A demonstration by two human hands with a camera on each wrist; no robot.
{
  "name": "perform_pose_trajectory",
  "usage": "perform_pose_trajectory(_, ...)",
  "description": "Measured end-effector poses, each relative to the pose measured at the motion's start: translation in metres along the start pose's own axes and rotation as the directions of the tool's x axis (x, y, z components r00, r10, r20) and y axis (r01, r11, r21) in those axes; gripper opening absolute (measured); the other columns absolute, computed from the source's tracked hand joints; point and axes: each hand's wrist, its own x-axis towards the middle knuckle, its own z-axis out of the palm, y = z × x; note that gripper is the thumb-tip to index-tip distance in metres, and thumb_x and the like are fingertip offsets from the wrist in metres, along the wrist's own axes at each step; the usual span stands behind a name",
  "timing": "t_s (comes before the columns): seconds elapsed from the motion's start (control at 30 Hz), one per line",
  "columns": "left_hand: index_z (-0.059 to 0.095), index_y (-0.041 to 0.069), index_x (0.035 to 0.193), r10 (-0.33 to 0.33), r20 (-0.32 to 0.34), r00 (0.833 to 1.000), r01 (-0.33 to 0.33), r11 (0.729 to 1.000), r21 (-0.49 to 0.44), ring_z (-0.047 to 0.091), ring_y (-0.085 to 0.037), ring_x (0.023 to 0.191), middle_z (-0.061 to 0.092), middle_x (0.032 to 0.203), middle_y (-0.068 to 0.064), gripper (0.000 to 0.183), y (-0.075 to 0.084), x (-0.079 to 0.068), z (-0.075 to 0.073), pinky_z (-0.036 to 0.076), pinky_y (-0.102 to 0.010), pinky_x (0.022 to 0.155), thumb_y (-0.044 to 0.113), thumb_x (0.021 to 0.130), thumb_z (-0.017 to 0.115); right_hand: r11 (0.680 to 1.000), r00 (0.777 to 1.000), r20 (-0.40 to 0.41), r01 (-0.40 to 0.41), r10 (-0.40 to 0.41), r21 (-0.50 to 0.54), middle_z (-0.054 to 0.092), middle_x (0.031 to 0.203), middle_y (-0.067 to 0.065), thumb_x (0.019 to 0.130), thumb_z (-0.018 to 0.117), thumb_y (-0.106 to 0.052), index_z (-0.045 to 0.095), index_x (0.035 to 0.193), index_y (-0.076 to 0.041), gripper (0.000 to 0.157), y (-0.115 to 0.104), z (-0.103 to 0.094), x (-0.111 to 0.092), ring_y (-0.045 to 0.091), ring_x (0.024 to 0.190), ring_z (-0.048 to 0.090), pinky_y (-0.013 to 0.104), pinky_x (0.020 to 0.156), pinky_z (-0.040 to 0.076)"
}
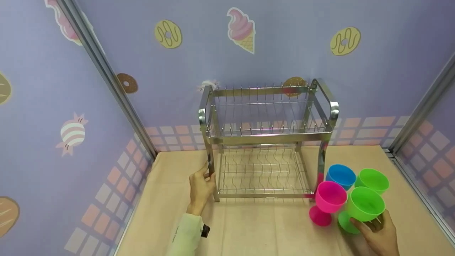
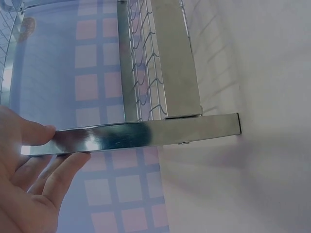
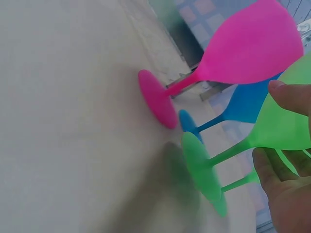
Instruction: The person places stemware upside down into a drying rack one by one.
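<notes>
My left hand (image 1: 201, 188) grips the left front leg of a two-tier metal dish rack (image 1: 270, 139). In the left wrist view, the thumb lies on one side of the shiny leg (image 2: 112, 138) and fingers on the other. At the right, my right hand (image 1: 381, 233) holds the bowl of the front green goblet (image 1: 366, 208) between thumb and fingers; whether its base touches the table I cannot tell. Close beside it stand a pink goblet (image 1: 330, 199), a blue goblet (image 1: 340, 175) and a second green goblet (image 1: 373, 180), partly hidden behind the others.
The rack stands on a cream-covered table (image 1: 263, 227), near the patterned back wall (image 1: 291, 53). Wire slots line its upper tier, with a wire shelf (image 1: 261, 170) below. Side panels with metal posts (image 1: 106, 71) bound the space. The pink goblet is close to the rack's right front leg.
</notes>
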Motion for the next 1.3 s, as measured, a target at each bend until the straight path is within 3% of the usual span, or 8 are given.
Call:
perform_pose_trajectory(0.23,0.063,-0.01,0.139,0.028,-0.012,1.0,-0.028,0.999,0.035,0.078,-0.048,0.095,0.071,0.127,-0.032,0.052,-0.005,-0.002,-0.001,0.067,-0.036,0.075,-0.015,0.089,0.075,0.979,0.995,-0.028,0.101,-0.098,0.177,0.06,0.134,-0.009,0.077,0.08,0.026,0.044,0.153,0.0,0.089,-0.025,-0.005,-0.002,-0.007,0.116,0.065,0.008,0.097,0.054)
perform_pose_trajectory(0.47,0.062,-0.011,0.14,0.074,-0.008,0.997,-0.073,0.996,0.058,0.078,-0.047,0.092,0.071,0.125,-0.033,0.053,-0.01,-0.004,-0.004,0.067,-0.035,0.074,-0.016,0.088,0.075,0.954,0.985,-0.027,0.17,-0.168,0.249,0.06,0.137,-0.001,0.072,0.076,0.035,0.044,0.153,0.004,0.093,-0.059,-0.01,-0.001,0.0,0.121,0.066,0.01,0.102,0.052)
perform_pose_trajectory(0.57,0.063,-0.008,0.142,0.077,0.015,0.997,-0.077,0.996,0.052,0.078,-0.047,0.094,0.07,0.127,-0.032,0.055,-0.009,-0.003,-0.008,0.067,-0.036,0.076,-0.015,0.088,0.075,0.925,0.973,-0.015,0.222,-0.228,0.309,0.06,0.138,0.005,0.069,0.072,0.039,0.043,0.152,0.009,0.093,-0.073,-0.01,0.0,0.005,0.123,0.067,0.013,0.105,0.052)
perform_pose_trajectory(0.73,0.06,-0.005,0.146,0.04,0.074,0.996,-0.041,0.999,0.012,0.077,-0.048,0.098,0.066,0.137,-0.033,0.058,-0.004,-0.004,-0.015,0.068,-0.039,0.079,-0.011,0.09,0.075,0.859,0.92,0.038,0.349,-0.39,0.375,0.057,0.141,0.01,0.066,0.068,0.044,0.039,0.152,0.016,0.095,-0.091,-0.009,0.004,0.01,0.129,0.065,0.017,0.109,0.051)
perform_pose_trajectory(0.97,0.057,-0.001,0.151,-0.029,0.146,0.989,0.028,1.0,0.006,0.072,-0.052,0.113,0.058,0.15,-0.028,0.059,0.009,-0.008,-0.027,0.063,-0.056,0.094,0.006,0.096,0.077,0.826,0.829,0.13,0.501,-0.543,0.258,0.058,0.147,0.007,0.062,0.073,0.042,0.04,0.152,0.017,0.099,-0.115,-0.006,0.012,0.009,0.129,0.065,0.014,0.109,0.051)
perform_pose_trajectory(1.13,0.058,-0.002,0.149,0.009,0.169,0.986,-0.011,1.0,0.008,0.069,-0.053,0.121,0.056,0.153,-0.028,0.057,0.02,-0.012,-0.035,0.058,-0.062,0.103,0.014,0.099,0.077,0.784,0.774,0.132,0.603,-0.619,0.145,0.062,0.142,0.004,0.054,0.079,0.041,0.048,0.147,0.017,0.1,-0.128,0.005,0.017,0.005,0.123,0.067,0.011,0.104,0.052)
perform_pose_trajectory(1.3,0.061,-0.001,0.147,0.061,0.166,0.984,-0.052,0.997,-0.059,0.065,-0.052,0.128,0.059,0.152,-0.024,0.055,0.033,-0.016,-0.037,0.055,-0.062,0.108,0.014,0.098,0.079,0.753,0.739,0.173,0.657,-0.651,0.026,0.065,0.136,-0.004,0.05,0.09,0.033,0.058,0.142,0.012,0.1,-0.146,0.015,0.019,0.0,0.12,0.066,0.008,0.101,0.052)
